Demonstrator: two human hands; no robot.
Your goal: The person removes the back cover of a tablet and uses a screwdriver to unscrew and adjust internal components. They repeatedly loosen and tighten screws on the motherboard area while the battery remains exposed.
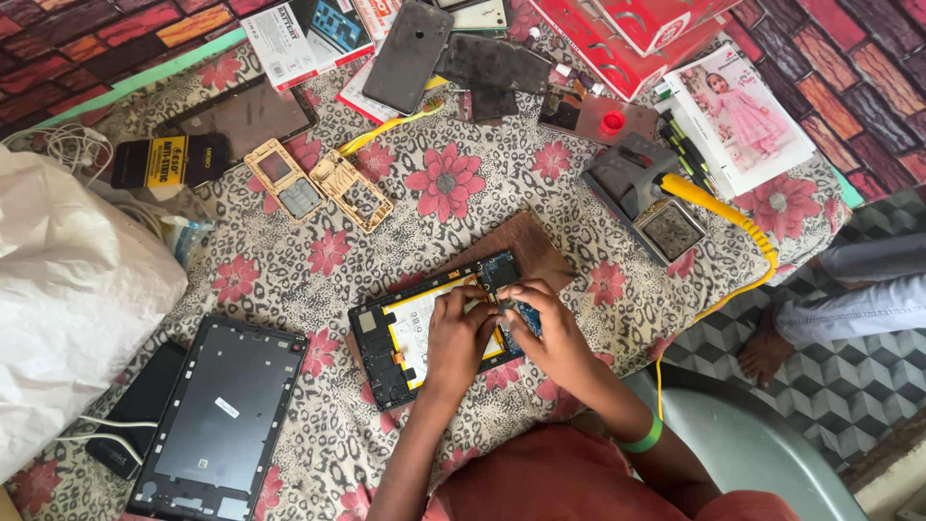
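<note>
- Both forearms reach up from the near edge of the surface (453, 183), which is covered in a leopard-and-flower print cloth, and the two hands meet over an opened tablet (434, 338).
- Left hand (461, 333) lies across the middle of the tablet, fingers curled and pressing down on it; they seem to steady it more than grip it.
- Right hand (550, 333), with a green band at the wrist, has its fingers pinched narrow over the tablet's far right corner; whether they hold a small part or tool cannot be told.
- Judging by this, the step in hand is fine work on the circuit board (502, 272) at that corner, with the back cover already off.
- Any next move there calls for a light, exact touch and for the tablet to be held flat.
- Inside the black frame, the tablet shows a pale yellowish battery and orange ribbon strips near its left end.
- It rests partly on a brown wooden board (531, 246), close to the near edge, right of centre.
- Elsewhere, a dark tablet back cover (227, 410) lies near the near left corner, beside a white plastic bag (68, 289).
- A grey soldering stand (641, 193) with a yellow coiled cable (733, 227) sits toward the right edge.
</note>
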